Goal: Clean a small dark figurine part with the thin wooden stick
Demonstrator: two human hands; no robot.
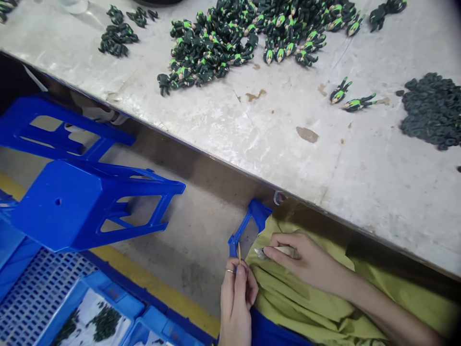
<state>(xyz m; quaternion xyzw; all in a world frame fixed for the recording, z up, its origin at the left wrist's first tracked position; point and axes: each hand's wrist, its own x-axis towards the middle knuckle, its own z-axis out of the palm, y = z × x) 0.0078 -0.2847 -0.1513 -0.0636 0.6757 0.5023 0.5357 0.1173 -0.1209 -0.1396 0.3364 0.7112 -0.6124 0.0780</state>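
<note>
The grey tabletop is filling the upper right of the view, its near edge running diagonally down toward the right. A big heap of green-and-black figures is lying toward the far edge, with a smaller cluster sitting well apart near the far left corner, and two loose figures lying between the heap and a pile of dark rings at the right edge. Below the tabletop, a blue plastic stool is lying tipped on the floor, and blue crates are sitting in the lower left corner of the view. The person is wearing a yellow-green garment across the lap, under the near edge of the tabletop. The right hand is resting on that garment, its fingers closing around a small pale piece. The left hand, wearing a ring, is sitting just beside it, its fingers pinching a thin wooden stick upright, close to a blue stool leg.
</note>
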